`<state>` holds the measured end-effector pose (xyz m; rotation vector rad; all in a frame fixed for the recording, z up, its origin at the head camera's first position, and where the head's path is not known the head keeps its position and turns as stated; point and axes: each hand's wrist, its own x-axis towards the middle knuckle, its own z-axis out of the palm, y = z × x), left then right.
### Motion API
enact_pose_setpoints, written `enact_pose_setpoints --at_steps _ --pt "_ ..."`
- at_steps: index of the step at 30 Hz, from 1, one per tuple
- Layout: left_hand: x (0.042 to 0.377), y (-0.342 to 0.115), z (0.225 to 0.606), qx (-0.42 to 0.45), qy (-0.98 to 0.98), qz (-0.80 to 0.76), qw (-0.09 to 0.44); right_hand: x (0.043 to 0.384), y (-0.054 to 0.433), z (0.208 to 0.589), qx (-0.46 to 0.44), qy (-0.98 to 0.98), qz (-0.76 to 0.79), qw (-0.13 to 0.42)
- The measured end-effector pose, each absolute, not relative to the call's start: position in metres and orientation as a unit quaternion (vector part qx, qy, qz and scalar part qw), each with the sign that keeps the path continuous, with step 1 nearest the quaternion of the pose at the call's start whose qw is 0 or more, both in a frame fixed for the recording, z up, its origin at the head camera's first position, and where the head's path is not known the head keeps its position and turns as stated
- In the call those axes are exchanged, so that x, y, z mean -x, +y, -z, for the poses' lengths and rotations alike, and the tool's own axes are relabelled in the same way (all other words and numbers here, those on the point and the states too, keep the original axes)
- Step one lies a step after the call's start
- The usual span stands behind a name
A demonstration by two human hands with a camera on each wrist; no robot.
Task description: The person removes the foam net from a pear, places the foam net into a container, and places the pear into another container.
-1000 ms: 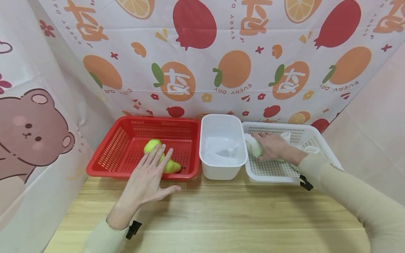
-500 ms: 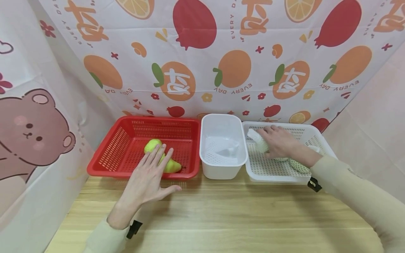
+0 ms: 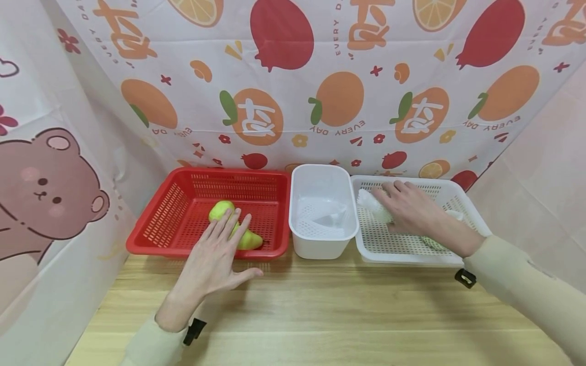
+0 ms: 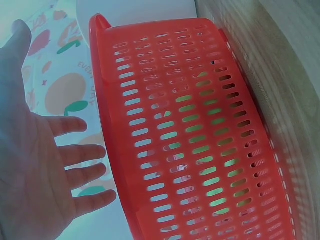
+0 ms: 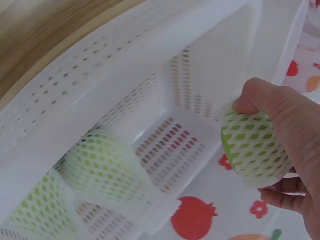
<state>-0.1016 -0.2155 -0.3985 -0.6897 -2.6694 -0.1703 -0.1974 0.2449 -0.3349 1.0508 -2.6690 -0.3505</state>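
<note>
My left hand (image 3: 215, 259) is spread flat, fingers straight, over the near rim of the red basket (image 3: 155, 251). Under its fingertips, in the head view, lie a green pear (image 3: 251, 241) and a rounder green fruit (image 3: 221, 208). In the left wrist view that hand (image 4: 45, 175) stands apart from the basket's side, nothing in it. My right hand (image 3: 409, 211) grips a green fruit in a white foam net (image 5: 252, 145) over the white basket (image 3: 366, 256); thumb and fingers curl round it in the right wrist view. The hand partly hides this fruit from above.
Two more netted green fruits (image 5: 107, 165) lie in the white basket. Between the baskets stands a deep white bin (image 3: 322, 244) with a white piece inside. A fruit-print cloth (image 3: 293, 112) hangs close behind all three; wooden tabletop (image 3: 320, 305) extends in front.
My right hand has moved rightward and up with the netted fruit, which has turned in its grip. The left hand has stayed in place.
</note>
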Motion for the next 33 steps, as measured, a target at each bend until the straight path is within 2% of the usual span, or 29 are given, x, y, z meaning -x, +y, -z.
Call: enact_pose_setpoints --at_steps 10,20,33 --pt "0.101 -0.215 0.399 0.241 -0.95 0.053 0.19 0.176 0.24 0.322 -0.34 -0.927 0.087 0.129" --pt "0.1 -0.215 0.4 0.242 -0.95 0.055 0.188 0.154 0.232 0.324 -0.347 -0.921 0.029 0.172" --pt "0.099 -0.214 0.399 0.241 -0.95 0.054 0.19 0.124 0.214 0.334 -0.352 -0.919 -0.028 0.178"
